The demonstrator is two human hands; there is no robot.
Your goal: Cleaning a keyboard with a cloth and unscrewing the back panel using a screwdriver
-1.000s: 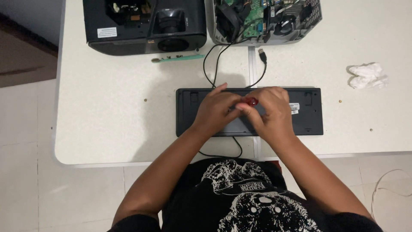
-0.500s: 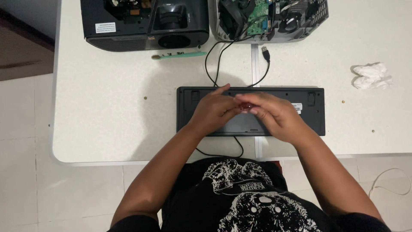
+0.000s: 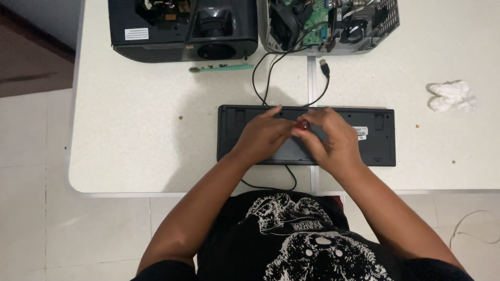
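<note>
A black keyboard [image 3: 377, 140] lies upside down on the white table [image 3: 151, 140], its cable running back toward the open devices. Both my hands are over its middle. A small red-handled tool [image 3: 302, 124] stands upright on the keyboard's underside, seen end-on. My right hand [image 3: 336, 140] pinches the red handle with thumb and fingers. My left hand [image 3: 263, 134] rests on the keyboard, its fingertips closed against the tool from the left. The tool's tip is hidden.
A black projector [image 3: 182, 26] and an opened metal case with circuit boards [image 3: 333, 23] stand at the table's far edge. A green toothbrush [image 3: 221, 68] lies in front of the projector. A loose USB plug [image 3: 324, 65] and a crumpled white tissue [image 3: 452, 96] lie to the right.
Both hands stay over the keyboard's middle; the fingers shift slightly around the red handle. The view has drifted a little.
</note>
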